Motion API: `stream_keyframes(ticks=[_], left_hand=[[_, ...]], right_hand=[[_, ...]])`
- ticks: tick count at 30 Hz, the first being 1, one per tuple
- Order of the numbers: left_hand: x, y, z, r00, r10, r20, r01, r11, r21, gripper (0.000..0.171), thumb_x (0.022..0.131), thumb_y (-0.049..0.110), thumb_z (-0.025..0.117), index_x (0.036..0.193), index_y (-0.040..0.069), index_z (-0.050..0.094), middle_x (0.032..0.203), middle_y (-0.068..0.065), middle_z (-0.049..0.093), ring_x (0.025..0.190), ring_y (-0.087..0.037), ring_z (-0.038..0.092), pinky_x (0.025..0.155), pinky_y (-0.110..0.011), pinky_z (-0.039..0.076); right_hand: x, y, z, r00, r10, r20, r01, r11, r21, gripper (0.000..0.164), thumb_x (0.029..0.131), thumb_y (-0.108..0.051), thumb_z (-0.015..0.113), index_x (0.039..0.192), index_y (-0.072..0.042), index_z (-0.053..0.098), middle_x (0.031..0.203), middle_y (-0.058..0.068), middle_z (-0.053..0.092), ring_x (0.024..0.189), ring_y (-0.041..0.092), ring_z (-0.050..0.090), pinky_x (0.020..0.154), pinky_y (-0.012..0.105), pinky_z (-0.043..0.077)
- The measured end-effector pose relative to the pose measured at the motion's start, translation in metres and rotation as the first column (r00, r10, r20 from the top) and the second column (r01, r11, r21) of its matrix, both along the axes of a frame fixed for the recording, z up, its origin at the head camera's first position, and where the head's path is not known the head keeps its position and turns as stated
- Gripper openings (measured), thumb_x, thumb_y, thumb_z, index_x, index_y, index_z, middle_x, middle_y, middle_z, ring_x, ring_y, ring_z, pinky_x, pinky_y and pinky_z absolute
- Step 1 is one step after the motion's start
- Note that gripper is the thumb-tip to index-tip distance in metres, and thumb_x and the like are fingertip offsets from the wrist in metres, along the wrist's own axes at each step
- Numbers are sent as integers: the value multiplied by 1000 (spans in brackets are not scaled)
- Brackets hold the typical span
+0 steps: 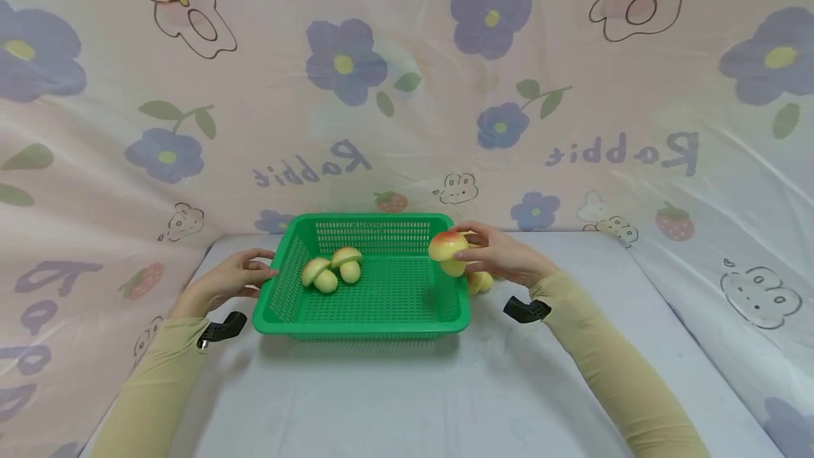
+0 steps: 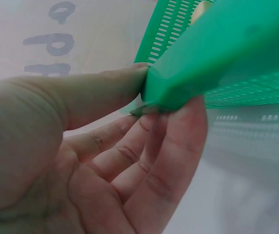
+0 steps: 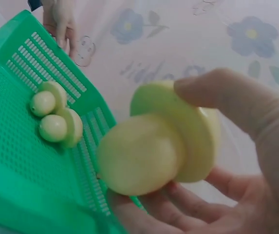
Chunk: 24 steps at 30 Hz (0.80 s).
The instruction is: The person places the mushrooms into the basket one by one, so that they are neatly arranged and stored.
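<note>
In the head view my right hand holds a toy mushroom with an orange-topped yellow cap over the right rim of a green plastic basket. The right wrist view shows the mushroom's cap and round stem between thumb and fingers. My left hand pinches the basket's left rim; in the left wrist view the thumb lies on the outer side and the fingers beneath the rim. Inside the basket, toward its left, two more toy mushrooms lie side by side.
Right of the basket, another yellow mushroom piece lies on the white table, partly hidden below my right hand. Behind stands a cloth backdrop printed with flowers and rabbits. A black wrist mount juts out at my right sleeve.
</note>
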<state>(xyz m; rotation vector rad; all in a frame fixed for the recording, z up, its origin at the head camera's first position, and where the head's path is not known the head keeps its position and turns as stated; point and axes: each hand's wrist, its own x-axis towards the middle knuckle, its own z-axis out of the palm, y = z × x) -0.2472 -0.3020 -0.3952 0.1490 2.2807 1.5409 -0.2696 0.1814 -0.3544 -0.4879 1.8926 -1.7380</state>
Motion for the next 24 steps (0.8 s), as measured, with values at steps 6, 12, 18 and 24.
stream_keyframes(ticks=[6,12,18,24], left_hand=[[-1,1,1,1000,8,4,-8,1000,-6,57,87,21,59,132,3,29,100,-20,53,85,-28,59,72,-40,51],[0,2,0,1000,20,5,-20,1000,-9,58,86,21,60,132,3,29,99,-19,54,83,-26,59,71,-40,51],[0,1,-2,1000,15,-6,-15,1000,-15,58,86,22,59,132,4,29,99,-19,54,84,-27,59,71,-40,51],[3,1,-1,1000,12,-10,-12,1000,-19,57,86,23,59,131,3,29,99,-18,54,84,-27,59,72,-39,51]], right_hand=[[-8,-25,-1,1000,-15,16,15,1000,7,61,76,-17,71,127,-11,40,125,15,40,104,29,51,83,43,45],[-17,-50,-2,999,-16,29,16,1000,0,58,76,-19,71,126,-10,42,121,17,44,101,30,54,84,47,44],[-25,-74,-5,996,-70,53,68,997,30,60,75,-21,73,125,-12,41,118,17,46,100,29,53,78,44,48],[-36,-91,-14,989,-104,106,100,994,42,61,76,-22,72,127,-13,39,117,14,50,103,30,51,77,43,49]])
